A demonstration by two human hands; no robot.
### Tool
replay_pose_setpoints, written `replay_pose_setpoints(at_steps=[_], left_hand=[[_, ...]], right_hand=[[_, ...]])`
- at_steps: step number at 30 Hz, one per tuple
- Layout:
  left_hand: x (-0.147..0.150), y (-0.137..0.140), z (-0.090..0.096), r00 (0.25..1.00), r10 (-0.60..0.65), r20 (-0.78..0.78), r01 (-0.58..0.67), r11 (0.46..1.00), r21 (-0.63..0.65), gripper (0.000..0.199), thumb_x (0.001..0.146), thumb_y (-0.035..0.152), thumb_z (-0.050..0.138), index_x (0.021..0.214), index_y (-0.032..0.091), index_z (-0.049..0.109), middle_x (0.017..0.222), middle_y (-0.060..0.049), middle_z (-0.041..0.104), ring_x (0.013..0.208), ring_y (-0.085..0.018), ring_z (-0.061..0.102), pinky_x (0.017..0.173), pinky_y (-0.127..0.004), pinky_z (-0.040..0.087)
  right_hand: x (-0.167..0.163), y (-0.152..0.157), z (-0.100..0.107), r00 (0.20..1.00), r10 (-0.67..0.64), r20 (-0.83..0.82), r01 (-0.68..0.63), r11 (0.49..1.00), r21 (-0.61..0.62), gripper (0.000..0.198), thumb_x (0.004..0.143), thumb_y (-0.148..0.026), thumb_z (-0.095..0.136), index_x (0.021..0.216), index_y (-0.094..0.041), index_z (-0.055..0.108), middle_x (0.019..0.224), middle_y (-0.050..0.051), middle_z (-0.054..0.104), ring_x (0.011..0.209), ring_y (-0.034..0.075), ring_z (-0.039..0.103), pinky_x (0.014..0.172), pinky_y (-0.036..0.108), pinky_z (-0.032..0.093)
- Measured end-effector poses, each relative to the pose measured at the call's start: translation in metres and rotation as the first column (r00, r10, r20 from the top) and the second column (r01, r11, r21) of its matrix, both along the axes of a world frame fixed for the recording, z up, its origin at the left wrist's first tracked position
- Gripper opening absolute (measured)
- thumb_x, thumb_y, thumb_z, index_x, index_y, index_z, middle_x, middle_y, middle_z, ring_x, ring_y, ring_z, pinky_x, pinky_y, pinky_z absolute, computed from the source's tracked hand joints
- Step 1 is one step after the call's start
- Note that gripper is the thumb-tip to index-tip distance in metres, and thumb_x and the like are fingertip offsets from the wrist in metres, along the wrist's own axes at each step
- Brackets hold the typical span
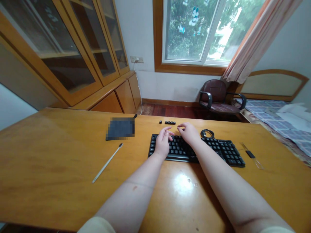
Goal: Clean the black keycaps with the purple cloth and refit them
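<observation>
A black keyboard (233,155) lies across the table in front of me. My left hand (163,141) rests over its left part, fingers loosely apart. Just behind the keyboard's upper edge, my right hand (189,133) has thumb and fingertips drawn together in a pinch; whatever may be between them is too small to make out. Beyond my hands stand a short row of black keycaps (170,122) and one separate keycap (160,122). A keycap puller (250,154) with a black middle and wire loops lies to the right of the keyboard.
A long white-handled brush (107,164) lies left on the wooden table (60,155). Behind it is a dark, pixelated flat object (121,127). A coiled black cable (207,133) sits behind the keyboard. An armchair (216,97) stands past the table's far edge.
</observation>
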State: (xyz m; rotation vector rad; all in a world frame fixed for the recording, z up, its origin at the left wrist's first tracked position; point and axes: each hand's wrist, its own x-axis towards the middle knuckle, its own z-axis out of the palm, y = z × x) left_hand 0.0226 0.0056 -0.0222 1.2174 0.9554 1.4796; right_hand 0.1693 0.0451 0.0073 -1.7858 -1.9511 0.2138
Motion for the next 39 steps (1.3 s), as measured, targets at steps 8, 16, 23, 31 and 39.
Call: replay_pose_setpoints(at_steps=[8,16,23,31,39], left_hand=[[0.001,0.000,0.001,0.996,-0.001,0.087,0.005,0.999,-0.036,0.032,0.089,0.039,0.039,0.104,0.016,0.055,0.077,-0.003,0.059,0.057,-0.008,0.049,0.064,-0.023,0.042],[0.002,-0.001,0.003,0.981,0.022,0.194,-0.014,0.999,-0.039,0.030,0.087,0.039,0.043,0.101,0.015,0.055,0.074,-0.002,0.057,0.057,-0.007,0.049,0.066,-0.024,0.045],[0.001,0.000,0.005,0.963,0.002,0.271,0.011,0.999,-0.046,0.027,0.084,0.037,0.047,0.097,0.015,0.056,0.073,-0.001,0.057,0.056,-0.007,0.050,0.068,-0.025,0.047],[0.002,0.003,0.003,0.966,-0.016,0.258,0.034,0.997,-0.066,0.025,0.081,0.035,0.050,0.093,0.015,0.058,0.073,-0.001,0.059,0.058,-0.007,0.053,0.070,-0.025,0.047],[0.006,0.006,0.000,0.951,-0.058,0.304,0.120,0.974,-0.190,0.022,0.076,0.031,0.055,0.090,0.014,0.059,0.078,-0.002,0.060,0.062,-0.008,0.055,0.067,-0.024,0.046]], right_hand=[[0.000,0.059,-0.024,0.998,0.046,0.042,-0.045,0.998,-0.039,0.045,0.085,-0.033,0.048,0.126,-0.015,0.049,0.127,0.013,0.054,0.116,0.021,0.050,0.099,0.033,0.036],[0.008,0.069,-0.034,0.990,0.092,0.104,-0.079,0.990,-0.119,0.028,0.085,-0.037,0.050,0.102,-0.021,0.066,0.108,0.008,0.065,0.098,0.019,0.059,0.087,0.030,0.042],[0.020,0.071,-0.037,0.996,0.040,0.079,-0.031,0.993,-0.110,0.024,0.084,-0.033,0.051,0.090,-0.018,0.069,0.100,0.010,0.067,0.094,0.018,0.059,0.085,0.028,0.042],[0.039,0.065,-0.034,0.998,-0.054,-0.033,0.051,0.995,-0.089,0.029,0.087,-0.033,0.045,0.093,-0.016,0.067,0.095,0.009,0.069,0.089,0.017,0.062,0.079,0.027,0.044],[0.044,0.051,-0.032,0.943,-0.019,-0.332,0.006,0.999,-0.039,0.026,0.080,-0.034,0.052,0.083,-0.013,0.068,0.083,0.008,0.070,0.076,0.016,0.062,0.073,0.028,0.046]])
